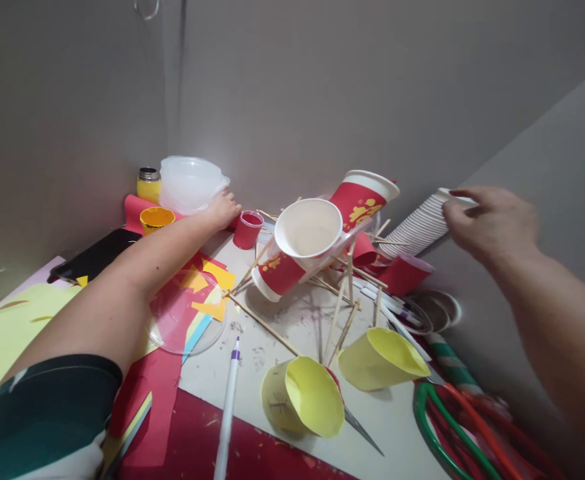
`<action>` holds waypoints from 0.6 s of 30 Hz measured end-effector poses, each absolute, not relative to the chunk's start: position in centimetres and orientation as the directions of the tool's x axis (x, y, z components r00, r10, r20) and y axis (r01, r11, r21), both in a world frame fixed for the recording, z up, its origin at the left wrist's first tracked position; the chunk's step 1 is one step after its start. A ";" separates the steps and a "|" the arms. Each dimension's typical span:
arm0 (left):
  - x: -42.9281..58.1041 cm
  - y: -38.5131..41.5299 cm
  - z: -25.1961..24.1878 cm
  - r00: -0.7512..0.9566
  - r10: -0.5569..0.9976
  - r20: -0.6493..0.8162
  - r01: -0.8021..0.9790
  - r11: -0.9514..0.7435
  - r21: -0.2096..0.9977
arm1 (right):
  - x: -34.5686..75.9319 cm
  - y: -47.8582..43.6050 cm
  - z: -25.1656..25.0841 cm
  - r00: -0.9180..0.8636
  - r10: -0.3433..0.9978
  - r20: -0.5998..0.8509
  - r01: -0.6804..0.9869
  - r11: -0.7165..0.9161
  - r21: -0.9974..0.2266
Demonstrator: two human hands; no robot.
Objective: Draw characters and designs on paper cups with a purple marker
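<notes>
My left hand [225, 210] reaches to the back of the table, against the right side of a translucent plastic bowl [192, 183]. Its fingers are curled, and what they hold, if anything, is hidden. On the right, my right hand [495, 220] pinches the upper end of a long, leaning stack of white paper cups [417, 223]. Between my hands, a frame of wooden sticks [267, 325] carries a clear plastic piece and red-and-white paper cups [308, 228]. Another red paper cup [357, 203] tilts behind. A small red paper cylinder [248, 231] stands just right of my left hand.
Two yellow paper cylinders [302, 398] lie in front, with a scissor blade [365, 430] beside them. A marker [230, 400], a clear round lid [187, 340] and orange paper scraps [210, 308] lie leftward. Green-handled scissors [422, 407] sit at right. Grey walls [322, 100] enclose the back.
</notes>
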State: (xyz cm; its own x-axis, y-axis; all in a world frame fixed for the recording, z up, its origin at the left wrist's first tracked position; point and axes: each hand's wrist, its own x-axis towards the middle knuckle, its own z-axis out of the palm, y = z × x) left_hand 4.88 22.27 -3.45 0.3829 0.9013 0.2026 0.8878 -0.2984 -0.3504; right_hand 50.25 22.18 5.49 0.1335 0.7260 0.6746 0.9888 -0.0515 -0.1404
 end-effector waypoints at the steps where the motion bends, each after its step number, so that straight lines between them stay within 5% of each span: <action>1: 4.9 22.3 -3.3 0.373 0.906 0.202 0.896 -0.295 -0.332 | 50.0 22.0 5.4 0.137 0.730 0.670 0.988 -0.047 -0.151; 8: 5.5 22.5 -1.0 0.239 0.946 0.219 0.969 -0.220 -0.109 | 49.0 20.3 5.5 0.140 0.741 0.657 0.982 -0.019 -0.188; 13: 5.9 22.5 1.5 0.092 0.961 0.261 0.958 -0.157 0.240 | 48.6 19.2 5.7 0.110 0.743 0.661 0.981 0.028 -0.194; 18: 5.7 22.2 4.5 -0.056 0.948 0.314 0.768 -0.160 0.620 | 47.9 18.1 6.2 0.053 0.713 0.699 0.971 0.126 -0.202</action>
